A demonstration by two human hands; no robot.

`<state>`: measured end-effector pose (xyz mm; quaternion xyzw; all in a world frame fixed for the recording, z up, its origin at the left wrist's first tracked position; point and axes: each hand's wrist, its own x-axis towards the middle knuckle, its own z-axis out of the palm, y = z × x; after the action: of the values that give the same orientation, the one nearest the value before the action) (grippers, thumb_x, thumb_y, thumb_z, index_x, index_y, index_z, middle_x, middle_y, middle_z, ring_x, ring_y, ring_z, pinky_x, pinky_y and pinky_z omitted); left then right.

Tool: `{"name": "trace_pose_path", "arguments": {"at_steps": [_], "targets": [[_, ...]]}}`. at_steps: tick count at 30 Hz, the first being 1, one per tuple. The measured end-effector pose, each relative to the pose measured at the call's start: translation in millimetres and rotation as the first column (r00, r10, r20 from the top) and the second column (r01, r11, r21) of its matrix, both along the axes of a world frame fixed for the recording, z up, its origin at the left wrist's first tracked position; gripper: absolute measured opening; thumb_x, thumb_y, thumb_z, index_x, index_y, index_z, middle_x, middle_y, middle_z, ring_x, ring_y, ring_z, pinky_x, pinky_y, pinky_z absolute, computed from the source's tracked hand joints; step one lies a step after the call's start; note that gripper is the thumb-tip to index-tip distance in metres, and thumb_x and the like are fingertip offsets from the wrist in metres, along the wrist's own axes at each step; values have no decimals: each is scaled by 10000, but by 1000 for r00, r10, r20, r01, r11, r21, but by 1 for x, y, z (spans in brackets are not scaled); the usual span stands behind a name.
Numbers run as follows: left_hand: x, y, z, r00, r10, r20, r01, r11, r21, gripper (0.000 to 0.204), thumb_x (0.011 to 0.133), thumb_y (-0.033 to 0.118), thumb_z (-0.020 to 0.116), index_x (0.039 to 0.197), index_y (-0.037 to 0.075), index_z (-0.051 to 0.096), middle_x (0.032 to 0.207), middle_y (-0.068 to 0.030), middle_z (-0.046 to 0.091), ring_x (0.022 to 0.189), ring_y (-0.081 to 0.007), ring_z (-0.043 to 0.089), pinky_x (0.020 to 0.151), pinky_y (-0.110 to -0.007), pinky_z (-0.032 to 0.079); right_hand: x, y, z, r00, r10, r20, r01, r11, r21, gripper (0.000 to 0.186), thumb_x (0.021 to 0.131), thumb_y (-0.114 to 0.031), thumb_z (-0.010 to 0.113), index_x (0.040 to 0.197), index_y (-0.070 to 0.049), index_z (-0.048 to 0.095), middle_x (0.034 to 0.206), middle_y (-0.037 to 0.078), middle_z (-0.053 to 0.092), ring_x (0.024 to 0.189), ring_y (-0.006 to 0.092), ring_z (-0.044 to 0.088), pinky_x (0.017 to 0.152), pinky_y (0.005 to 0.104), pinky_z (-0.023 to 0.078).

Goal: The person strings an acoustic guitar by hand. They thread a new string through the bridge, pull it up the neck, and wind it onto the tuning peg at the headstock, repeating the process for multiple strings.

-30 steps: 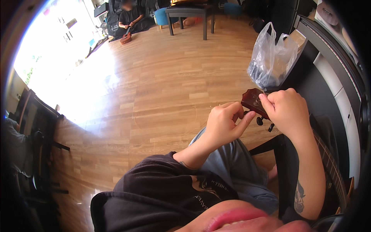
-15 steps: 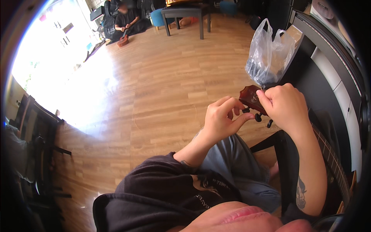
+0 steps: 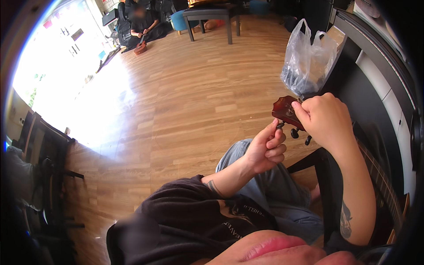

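A glossy red-brown headstock (image 3: 282, 110) of a stringed instrument, with a scalloped end and black tuning pegs (image 3: 295, 133) along its near side, sits right of centre. My left hand (image 3: 265, 150) is closed, pinching the endmost tuning peg between thumb and forefinger, the other fingers curled. My right hand (image 3: 324, 119) is closed around the headstock's inner end, thumb along its face; its fingertips are hidden. A fretted neck with strings (image 3: 380, 176) runs along the far side of my right forearm. Whether it joins this headstock is hidden by my arm.
Beyond my hands, a translucent plastic bag (image 3: 304, 62) stands beside a black keyboard instrument (image 3: 375, 79) on the right. Across the wooden floor (image 3: 190, 92) are a dark bench (image 3: 212, 17) and a seated person (image 3: 143, 26) with a small ukulele (image 3: 140, 47). Black furniture (image 3: 39, 145) stands left.
My left hand has turned over at the peg: its wrist dropped and its fingers, earlier arched above, now curl below with the thumb pointing up. My right hand keeps its hold.
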<state>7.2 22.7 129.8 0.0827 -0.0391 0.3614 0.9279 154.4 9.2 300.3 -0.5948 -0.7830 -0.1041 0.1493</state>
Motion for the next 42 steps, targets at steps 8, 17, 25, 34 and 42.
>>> {"name": "trace_pose_path", "arguments": {"at_steps": [8, 17, 25, 34, 42], "targets": [[6, 1, -14, 351, 920, -176, -334, 299, 894, 318, 1036, 154, 659, 746, 35, 610, 639, 60, 531, 572, -7, 404, 510, -228, 287, 0, 0, 1, 1000, 4, 26, -4, 1000, -14, 389, 978, -322, 619, 752, -39, 763, 651, 185, 670, 629, 383, 686, 625, 475, 558], [17, -3, 3, 287, 930, -229, -536, 354, 767, 183, 989, 83, 715, 861, 37, 592, 676, 85, 504, 587, 24, 417, 515, -186, 306, 2, 1, 1, 999, -26, 22, 27, 998, -48, 404, 981, -328, 615, 756, -25, 759, 676, 194, 679, 643, 394, 688, 622, 477, 564], [-5, 5, 11, 958, 196, -208, -141, 957, 255, 296, 1096, 294, 477, 939, 87, 617, 664, 78, 407, 520, -39, 338, 481, -220, 272, 2, 1, 3, 999, -29, 27, 30, 998, -47, 414, 983, -338, 611, 762, -21, 759, 685, 197, 685, 649, 397, 693, 629, 480, 569], [3, 7, 6, 324, 912, -250, -352, 362, 863, 301, 1061, 283, 624, 866, 55, 627, 627, 69, 465, 534, -36, 319, 484, -248, 249, 0, 0, 3, 1000, -9, 18, 10, 999, -48, 415, 991, -333, 600, 756, -32, 763, 667, 189, 679, 635, 391, 688, 624, 476, 565], [-8, 5, 14, 814, 367, -450, -165, 889, 427, 368, 1100, 365, 495, 945, 72, 656, 648, 70, 434, 524, -34, 326, 484, -242, 250, -1, -1, 3, 999, -30, 17, 30, 998, -48, 402, 982, -341, 615, 757, -44, 766, 666, 187, 677, 632, 392, 687, 623, 481, 560]]}}
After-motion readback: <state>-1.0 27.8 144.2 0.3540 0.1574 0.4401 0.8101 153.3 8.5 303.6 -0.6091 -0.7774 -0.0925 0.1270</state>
